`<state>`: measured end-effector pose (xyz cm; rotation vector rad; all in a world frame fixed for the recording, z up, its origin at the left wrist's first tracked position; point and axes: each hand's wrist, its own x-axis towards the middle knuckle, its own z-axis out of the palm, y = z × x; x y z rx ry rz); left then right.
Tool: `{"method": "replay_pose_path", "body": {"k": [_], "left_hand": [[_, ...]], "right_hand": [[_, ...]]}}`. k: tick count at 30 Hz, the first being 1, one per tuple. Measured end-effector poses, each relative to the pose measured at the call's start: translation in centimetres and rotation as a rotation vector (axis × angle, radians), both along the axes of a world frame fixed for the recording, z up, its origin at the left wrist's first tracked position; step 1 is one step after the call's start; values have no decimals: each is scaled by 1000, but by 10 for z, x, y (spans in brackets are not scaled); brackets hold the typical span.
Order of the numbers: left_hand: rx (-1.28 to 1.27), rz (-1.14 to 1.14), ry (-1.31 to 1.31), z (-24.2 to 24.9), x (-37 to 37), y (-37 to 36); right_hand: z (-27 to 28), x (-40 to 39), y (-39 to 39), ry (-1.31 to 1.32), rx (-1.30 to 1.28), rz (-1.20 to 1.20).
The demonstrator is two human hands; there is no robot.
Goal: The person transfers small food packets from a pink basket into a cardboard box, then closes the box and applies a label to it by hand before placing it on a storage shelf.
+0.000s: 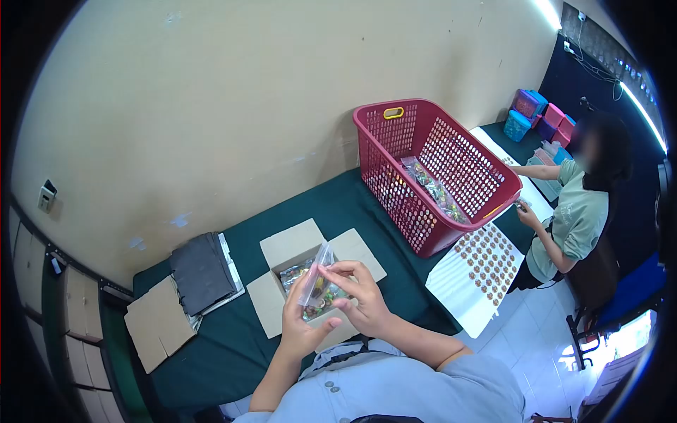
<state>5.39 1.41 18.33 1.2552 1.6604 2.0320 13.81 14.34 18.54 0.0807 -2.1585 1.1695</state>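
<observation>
Between my two hands is a clear plastic bag (319, 282) with small colourful items inside, held above an open cardboard box (288, 247). My left hand (302, 326) grips the bag's left side, thumb stretched to the right. On the bag's right edge, the fingers of my right hand (358, 299) pinch the plastic. More packets (295, 272) with shiny contents lie in the box, partly hidden by the bag and my hands.
A tall red basket (395, 190) holding filled bags stands at centre right. Beyond it, a person (578, 204) works by a white sheet (458, 310) with rows of small brown pieces. Black folders (204, 273) and flat cardboard (159, 324) lie left on the green cloth.
</observation>
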Motion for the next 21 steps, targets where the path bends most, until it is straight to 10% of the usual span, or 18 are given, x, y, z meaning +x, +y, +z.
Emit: {"method": "replay_pose_path", "body": {"k": [4,14,21], "left_hand": [[-17,121,11,-11,0,1],[-130,38,-15,-16,-20,-9],[-72,106,-232,-28,-27,-5]], "right_hand": [[8,-11,-12,105,-475,-198],[-17,-8,20,-226,-757,224],[-23,-13,22,-37,-666,-63]]}}
